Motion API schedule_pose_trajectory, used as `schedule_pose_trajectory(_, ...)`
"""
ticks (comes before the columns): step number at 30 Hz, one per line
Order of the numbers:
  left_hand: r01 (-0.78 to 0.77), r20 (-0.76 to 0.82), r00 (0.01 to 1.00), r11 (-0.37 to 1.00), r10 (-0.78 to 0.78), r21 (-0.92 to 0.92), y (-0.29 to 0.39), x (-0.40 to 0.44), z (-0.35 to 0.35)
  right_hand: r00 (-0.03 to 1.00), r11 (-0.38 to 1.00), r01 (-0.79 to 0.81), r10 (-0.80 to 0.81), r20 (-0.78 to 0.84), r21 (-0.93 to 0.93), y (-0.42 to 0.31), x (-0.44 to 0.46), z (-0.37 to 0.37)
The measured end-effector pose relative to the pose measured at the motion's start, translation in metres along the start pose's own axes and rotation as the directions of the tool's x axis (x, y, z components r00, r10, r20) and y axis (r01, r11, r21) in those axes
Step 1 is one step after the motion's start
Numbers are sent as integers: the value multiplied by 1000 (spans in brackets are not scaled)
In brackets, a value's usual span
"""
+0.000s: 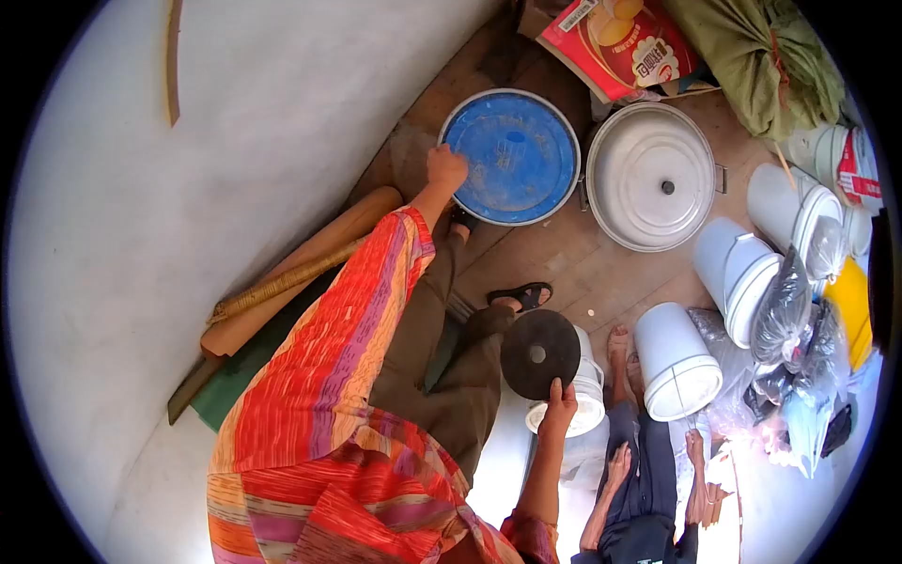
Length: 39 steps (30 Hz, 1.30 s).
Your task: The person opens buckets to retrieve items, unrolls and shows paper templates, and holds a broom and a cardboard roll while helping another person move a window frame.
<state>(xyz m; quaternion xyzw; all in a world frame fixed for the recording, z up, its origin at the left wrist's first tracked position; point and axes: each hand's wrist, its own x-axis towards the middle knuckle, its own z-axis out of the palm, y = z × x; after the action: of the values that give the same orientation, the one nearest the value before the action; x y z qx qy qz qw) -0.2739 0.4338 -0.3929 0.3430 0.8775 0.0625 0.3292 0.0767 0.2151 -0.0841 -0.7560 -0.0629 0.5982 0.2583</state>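
Dark disc (540,376): flat, round, matte, pale at the centre; we find it nearer us than the blue lid, its edge pinched in the right hand (558,410). Blue lid (526,183): circular, scuffed, pale-rimmed; the left hand (447,169) is curled at its edge, though we cannot tell whether it grips. Just right of the blue lid: ringed metal pot lid (634,164), dark-knobbed. Farther right: smooth white bucket (669,350).

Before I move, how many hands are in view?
4: your left hand at the blue lid; your right hand holding the dark disc; and another person's, lower right: one hand by dark trousers, the other hand farther right. None seems hidden.
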Motion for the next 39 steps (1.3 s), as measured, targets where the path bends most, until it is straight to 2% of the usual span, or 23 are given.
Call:
schedule_pose_trajectory(1,1,-6,1000,1000,-1,12,2,-3,2,1000,1000,-8,8,8,7,6,3,-7)
schedule_pose_trajectory(3,-63,-241,969,997,53,-33,12,-13,0,999,999,-45,45,-21,-23,17,13,-18)
schedule_pose_trajectory(4,-64,-248,967,998,56,-24,17,-18,-2,999,999,-40,40,-11,-12,16,15,-20)
schedule_pose_trajectory(6,75,-251,962,989,-105,-130,26,-26,-5,1000,1000,-23,23,-15,-19,17,20,-26)
schedule_pose_trajectory(9,158,-280,942,981,-184,-113,38,-27,2,999,1000,-3,3,-37,-6,21,26,-39)
schedule_pose_trajectory(10,157,-283,942,982,-181,-108,38,-28,9,999,1000,-4,5,-48,15,22,27,-42)
schedule_pose_trajectory(12,-107,-390,908,984,155,142,37,-31,19,998,1000,-13,14,-58,4,21,30,-46)
schedule_pose_trajectory(13,-104,-395,906,984,155,148,42,-34,12,997,1000,-18,17,-69,-13,18,31,-47)
schedule_pose_trajectory(15,34,-353,936,998,-11,61,53,-36,-2,996,997,-29,23,-82,-75,18,36,-49)
schedule_pose_trajectory(19,72,-362,930,997,-58,24,44,-16,-7,998,999,-15,12,-60,-44,22,41,-51)
schedule_pose_trajectory(22,4,-365,931,1000,-10,-19,28,-5,-14,999,999,-12,11,-31,-37,23,46,-41)
schedule_pose_trajectory(24,-83,-172,981,994,93,66,17,3,-25,999,999,-21,20,-25,-31,25,50,-34)
schedule_pose_trajectory(28,-85,-82,993,996,82,-27,24,-16,-57,996,997,-76,75,-36,-25,29,60,-19)
schedule_pose_trajectory(29,-31,67,996,944,56,-329,25,-25,-66,997,997,-71,70,-42,-29,30,62,-16)
schedule_pose_trajectory(30,70,220,973,806,76,-587,28,-35,-75,996,997,-73,71,-53,-28,29,62,-12)
schedule_pose_trajectory(32,143,286,946,592,155,-793,40,-73,-100,999,999,-46,46,2,24,25,64,-6)
schedule_pose_trajectory(37,225,465,865,681,190,-697,-13,-139,-135,992,994,-106,104,-70,-21,32,70,-13)
schedule_pose_trajectory(39,400,639,763,707,95,-583,-35,-166,-141,984,991,-134,130,-120,-27,38,70,-21)
